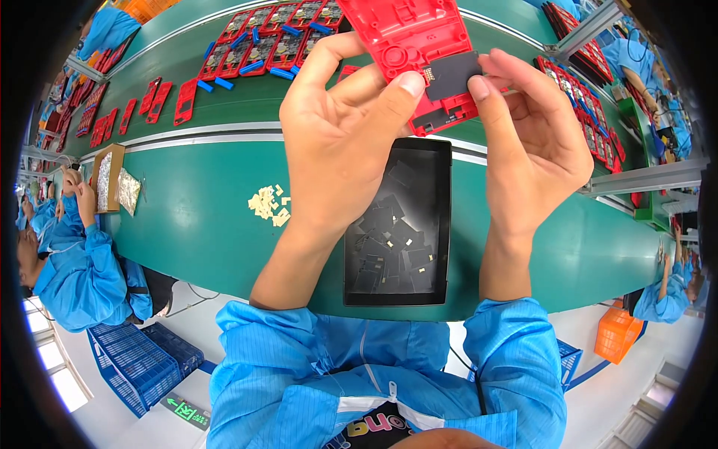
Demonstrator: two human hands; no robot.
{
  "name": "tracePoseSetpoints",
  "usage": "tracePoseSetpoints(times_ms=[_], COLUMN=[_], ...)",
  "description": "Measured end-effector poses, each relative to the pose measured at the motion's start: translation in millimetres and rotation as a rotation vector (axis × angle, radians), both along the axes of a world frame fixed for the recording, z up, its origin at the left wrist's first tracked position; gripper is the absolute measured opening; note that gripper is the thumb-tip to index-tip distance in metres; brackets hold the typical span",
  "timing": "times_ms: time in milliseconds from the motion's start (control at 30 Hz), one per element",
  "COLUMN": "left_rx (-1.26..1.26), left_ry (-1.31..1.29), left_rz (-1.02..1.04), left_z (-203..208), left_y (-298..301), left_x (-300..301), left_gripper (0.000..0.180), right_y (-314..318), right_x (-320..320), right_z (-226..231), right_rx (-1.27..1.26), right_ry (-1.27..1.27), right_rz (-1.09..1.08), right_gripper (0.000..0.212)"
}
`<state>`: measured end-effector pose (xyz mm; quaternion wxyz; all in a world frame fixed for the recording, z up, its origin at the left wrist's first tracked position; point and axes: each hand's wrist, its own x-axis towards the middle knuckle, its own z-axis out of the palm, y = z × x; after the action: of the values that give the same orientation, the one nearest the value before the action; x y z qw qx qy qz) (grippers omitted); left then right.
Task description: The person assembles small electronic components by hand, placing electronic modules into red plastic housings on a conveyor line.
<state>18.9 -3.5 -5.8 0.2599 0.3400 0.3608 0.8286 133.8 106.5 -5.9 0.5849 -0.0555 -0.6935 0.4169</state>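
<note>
My left hand (336, 142) grips a red plastic housing (422, 52) at the far middle, its thumb pressed on the front near a round moulded ring. Against the housing's inner side lies a thin dark rectangular plate (452, 77) with small gold contacts at its left edge. My right hand (527, 142) pinches that plate's right edge between thumb and fingers. Below my hands stands a black tray (444, 224) with several dark flat pieces (396, 247) in it. Small cream-coloured bits (268, 204) lie in a heap left of the tray.
Beyond the bench's metal rail, a green belt (247, 105) carries rows of red housings with circuit boards (288, 49) and blue pieces. A cardboard box (109, 178) and a clear bag (129, 191) stand at left. Co-workers in blue (82, 262) sit at both sides. Blue crates (134, 367) are on the floor.
</note>
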Motion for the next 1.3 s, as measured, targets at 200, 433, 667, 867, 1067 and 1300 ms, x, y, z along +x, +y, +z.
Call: tracePoseSetpoints(times_ms=[200, 433, 667, 867, 1067, 1300], left_rx=[0.003, 0.018, -0.009, -0.084, -0.087, -0.027], left_ry=[-0.002, 0.009, 0.01, 0.115, 0.097, 0.124], left_rz=[-0.002, 0.004, -0.006, 0.094, 0.144, 0.112], left_z=[3, 3, -1, 4, 7, 7], left_y=[-1, -5, -9, -9, -9, -5], left_x=[1, 1, -5, 0, 5, 8], left_gripper=[0.033, 0.034, 0.027, 0.033, 0.032, 0.03], right_y=[3, -5, -1, -11, -14, -19], right_x=[2, -1, -12, -11, -9, -2], right_z=[2, 0, -2, -3, -7, 0], right_rx=[0.121, 0.254, 0.685, 0.713, 0.287, -0.267], right_ry=[-0.017, -0.065, 0.003, -0.039, -0.01, -0.046], right_rz=[-0.008, -0.141, -0.336, -0.294, -0.018, 0.273], right_gripper=[0.03, 0.031, 0.034, 0.036, 0.037, 0.025])
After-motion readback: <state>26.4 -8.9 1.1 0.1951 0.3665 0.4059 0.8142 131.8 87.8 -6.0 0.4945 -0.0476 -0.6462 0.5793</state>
